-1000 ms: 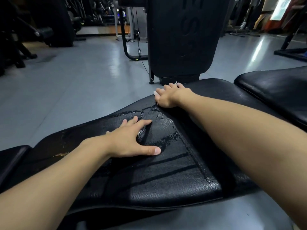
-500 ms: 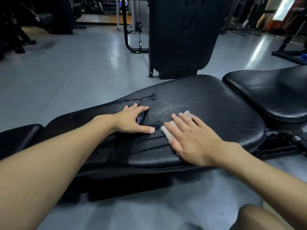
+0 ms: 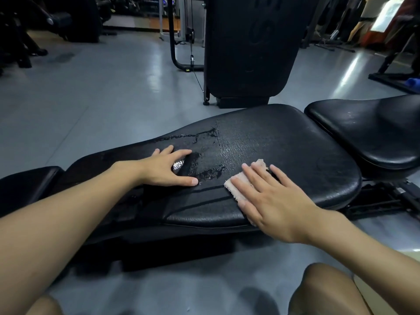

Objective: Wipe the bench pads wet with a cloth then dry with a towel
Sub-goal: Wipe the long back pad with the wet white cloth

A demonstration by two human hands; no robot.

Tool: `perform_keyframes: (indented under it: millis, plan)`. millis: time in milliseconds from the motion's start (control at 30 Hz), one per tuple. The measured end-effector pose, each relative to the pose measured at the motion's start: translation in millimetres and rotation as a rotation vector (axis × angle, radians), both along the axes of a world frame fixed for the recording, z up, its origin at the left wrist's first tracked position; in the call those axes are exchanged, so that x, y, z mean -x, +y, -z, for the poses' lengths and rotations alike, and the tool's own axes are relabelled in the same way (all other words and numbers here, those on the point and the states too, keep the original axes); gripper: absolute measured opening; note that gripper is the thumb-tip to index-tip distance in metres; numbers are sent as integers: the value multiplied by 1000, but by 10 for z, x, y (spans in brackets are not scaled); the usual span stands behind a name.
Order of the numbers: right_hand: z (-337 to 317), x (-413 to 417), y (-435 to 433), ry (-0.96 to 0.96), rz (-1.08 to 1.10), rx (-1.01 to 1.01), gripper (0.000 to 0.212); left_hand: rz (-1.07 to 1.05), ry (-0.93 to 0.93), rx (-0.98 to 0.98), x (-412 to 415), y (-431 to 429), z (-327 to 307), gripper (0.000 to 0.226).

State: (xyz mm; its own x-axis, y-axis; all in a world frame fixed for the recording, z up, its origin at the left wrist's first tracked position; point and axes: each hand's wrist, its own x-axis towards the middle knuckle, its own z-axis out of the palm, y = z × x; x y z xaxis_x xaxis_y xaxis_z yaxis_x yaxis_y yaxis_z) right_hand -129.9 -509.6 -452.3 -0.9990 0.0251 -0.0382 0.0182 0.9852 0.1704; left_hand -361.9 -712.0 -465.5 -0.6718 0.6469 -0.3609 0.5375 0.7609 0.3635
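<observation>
Our small pale pink terry cloth [image 3: 241, 181] lies flat on the near half of the long black textured vinyl bench pad [image 3: 295, 155], close to its front edge. Our right hand [image 3: 270, 201] rests palm-down on top of the cloth, fingers spread and straight, so that only the cloth's left edge and far corner show past them. Just left of the cloth, shiny wet streaks and small puddles [image 3: 204, 155] cover the middle of the pad. Our left hand [image 3: 168, 168] is planted flat beside that wet patch, fingers stretched apart, thumb pointing toward the cloth, holding nothing. A second black rounded seat pad [image 3: 372, 133] sits to the right, apart from the first by a narrow gap. Beyond the pads, on the glossy grey floor [image 3: 102, 92], stands a tall black machine housing [image 3: 247, 46] with a thin cable [image 3: 193, 62] hanging at its left. Our bare knees [image 3: 329, 292] show at the bottom edge.
</observation>
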Motion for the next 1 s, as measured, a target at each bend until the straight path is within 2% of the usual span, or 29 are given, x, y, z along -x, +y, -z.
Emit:
perform_keyframes:
  millis: [133, 300, 567, 767, 1000]
  plan:
    - [-64, 597, 61, -83, 37, 38, 83, -3, -12, -23, 2, 2, 26, 112]
    - [-1, 1584, 259, -105, 107, 50, 59, -5, -19, -27, 88, -2, 95, 120]
    - [-19, 2763, 482, -100, 212, 92, 59, -9, -24, -35, 126, 5, 153, 116]
    - [-19, 2858, 442, -110, 253, 75, 60, -19, -28, -45, 125, 1, 153, 110]
    - [103, 2147, 251, -89, 132, 87, 63, -30, -28, -55, 153, 13, 140, 118]
